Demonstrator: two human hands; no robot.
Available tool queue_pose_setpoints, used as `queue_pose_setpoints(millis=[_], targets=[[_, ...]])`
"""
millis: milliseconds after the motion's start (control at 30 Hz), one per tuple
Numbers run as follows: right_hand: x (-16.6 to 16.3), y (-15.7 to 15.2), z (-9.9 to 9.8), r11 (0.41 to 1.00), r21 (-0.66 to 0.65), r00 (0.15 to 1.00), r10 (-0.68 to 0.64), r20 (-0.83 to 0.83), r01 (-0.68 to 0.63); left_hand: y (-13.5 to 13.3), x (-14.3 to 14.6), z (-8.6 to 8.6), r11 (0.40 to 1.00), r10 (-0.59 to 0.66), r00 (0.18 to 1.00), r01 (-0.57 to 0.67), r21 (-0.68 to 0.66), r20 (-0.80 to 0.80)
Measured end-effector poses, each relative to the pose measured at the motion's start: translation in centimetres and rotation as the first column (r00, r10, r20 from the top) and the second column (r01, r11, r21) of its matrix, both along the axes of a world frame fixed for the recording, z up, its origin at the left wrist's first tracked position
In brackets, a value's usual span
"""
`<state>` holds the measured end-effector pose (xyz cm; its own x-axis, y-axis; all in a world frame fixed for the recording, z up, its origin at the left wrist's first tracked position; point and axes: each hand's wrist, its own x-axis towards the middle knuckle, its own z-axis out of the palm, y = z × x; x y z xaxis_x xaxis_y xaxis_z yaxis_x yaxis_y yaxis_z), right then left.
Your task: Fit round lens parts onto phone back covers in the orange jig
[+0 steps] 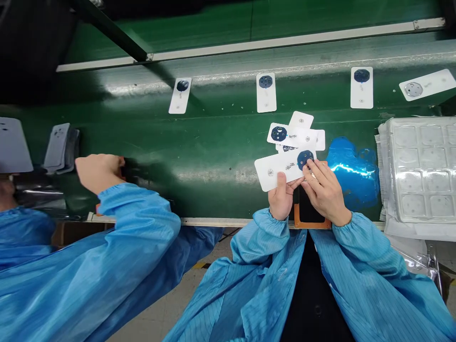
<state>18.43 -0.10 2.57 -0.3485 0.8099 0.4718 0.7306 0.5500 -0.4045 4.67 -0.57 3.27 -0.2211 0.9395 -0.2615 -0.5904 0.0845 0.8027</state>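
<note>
A white phone back cover (263,173) with a dark round camera patch lies tilted across my two hands. My left hand (280,202) is closed on its lower edge, with the thumb on top. The fingers of my right hand (327,192) press on the cover's right end, partly hiding the dark patch. Just beyond, a loose pile of similar covers (301,135) overlaps on the green bench. Below my hands sits an orange-edged black fixture (313,225), partly covered by my right hand.
More phone covers (266,99) lie spaced along the far strip of the green bench (213,142). To the right are a crumpled blue film (352,171) and stacked clear trays (409,180). At left, a co-worker's arm (135,218) reaches over the bench near stacked covers (59,147).
</note>
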Motion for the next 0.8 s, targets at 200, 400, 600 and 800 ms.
queue_pose_setpoints(millis=[200, 400, 600, 800], targets=[[-0.6, 1.0, 1.5, 0.982, -0.008, 0.963, -0.185, -0.196, 0.187, -1.3, 0.3, -2.5, 0.994, -0.043, 0.893, 0.085, 0.073, -0.449], [-1.8, 1.5, 1.5, 0.953, 0.009, 0.934, -0.294, -0.205, 0.302, -1.8, 0.2, -2.3, 0.941, -0.032, 0.718, 0.256, 0.22, -0.695], [-2.2, 1.5, 1.6, 0.938, -0.066, 0.922, -0.348, -0.171, 0.341, -2.0, 1.0, -0.8, 0.964, -0.103, 0.827, 0.22, 0.15, -0.553], [0.3, 3.1, 1.1, 0.9, -0.214, 0.864, -0.427, -0.266, 0.379, -0.5, 0.6, -0.5, 0.999, -0.025, 0.985, 0.02, -0.031, -0.169]])
